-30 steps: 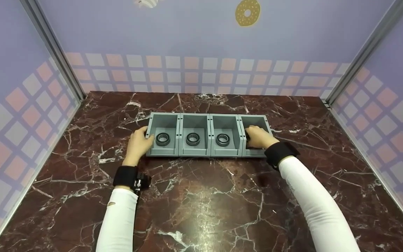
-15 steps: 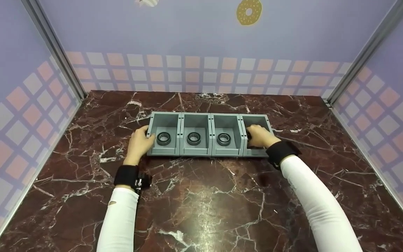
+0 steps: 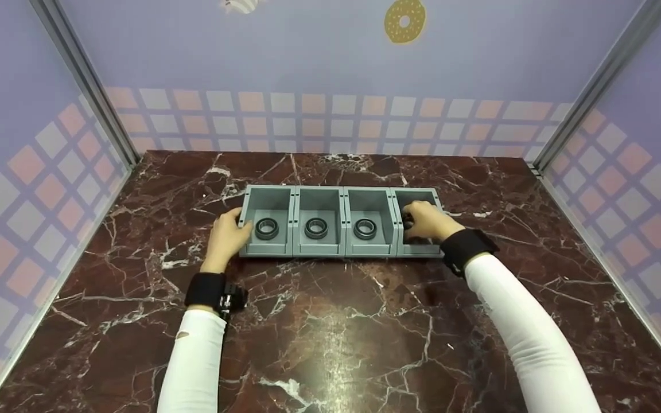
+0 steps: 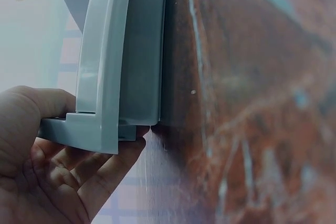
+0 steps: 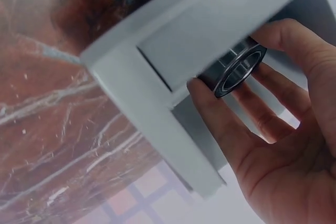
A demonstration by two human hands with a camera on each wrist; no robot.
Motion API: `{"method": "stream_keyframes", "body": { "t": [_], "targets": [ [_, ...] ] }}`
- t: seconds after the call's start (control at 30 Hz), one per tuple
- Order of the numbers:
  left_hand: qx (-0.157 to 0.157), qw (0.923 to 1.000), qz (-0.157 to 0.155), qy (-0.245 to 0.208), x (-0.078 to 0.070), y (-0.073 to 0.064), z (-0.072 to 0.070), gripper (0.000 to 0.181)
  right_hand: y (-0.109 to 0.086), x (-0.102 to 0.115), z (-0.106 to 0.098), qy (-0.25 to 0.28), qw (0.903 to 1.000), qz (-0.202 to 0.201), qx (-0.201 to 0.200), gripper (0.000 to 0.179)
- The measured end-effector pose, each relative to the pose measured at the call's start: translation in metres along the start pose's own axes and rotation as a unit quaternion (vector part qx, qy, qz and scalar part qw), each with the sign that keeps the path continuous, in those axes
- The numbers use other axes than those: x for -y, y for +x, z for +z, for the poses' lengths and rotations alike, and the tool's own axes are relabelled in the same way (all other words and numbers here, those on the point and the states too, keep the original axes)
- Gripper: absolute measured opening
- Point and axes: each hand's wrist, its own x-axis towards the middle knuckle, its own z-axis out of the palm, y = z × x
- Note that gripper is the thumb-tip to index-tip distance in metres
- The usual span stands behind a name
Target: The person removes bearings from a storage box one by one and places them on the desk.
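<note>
A row of joined grey storage bins stands on the table. The left hand grips its left end wall, thumb over the rim and fingers outside; the left wrist view shows the hand around the bin's edge. Inside the rightmost bin, the right hand holds a black-and-silver ball bearing. In the right wrist view, the thumb and fingers of that hand surround the ring. Three similar bearings lie flat in the other bins: left, middle and right.
The table has a dark red marbled top. Purple walls with a checked band enclose it at the back and both sides. Metal posts stand in the back corners.
The right hand and forearm have shifted slightly up and to the right within the rightmost bin. The left hand stays on the bin's left end, and the other bearings keep their places.
</note>
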Motion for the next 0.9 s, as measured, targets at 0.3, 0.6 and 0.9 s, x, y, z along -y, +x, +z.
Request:
{"method": "stream_keyframes", "body": {
  "t": [0.3, 0.6, 0.9],
  "targets": [
    [0.005, 1.0000, 0.002, 0.004, -0.001, 0.000, -0.001, 0.050, -0.010, 0.007, -0.019, 0.006, 0.9997, -0.022, 0.005, 0.036],
    [0.005, 1.0000, -0.002, 0.001, -0.001, 0.000, -0.001, 0.050, -0.022, 0.017, -0.034, -0.004, 0.9998, -0.019, 0.005, 0.041],
    [0.001, 1.0000, 0.001, 0.004, 0.000, 0.000, -0.001, 0.048, -0.036, 0.027, -0.042, -0.009, 0.9993, -0.035, -0.010, 0.041]
  ]
}}
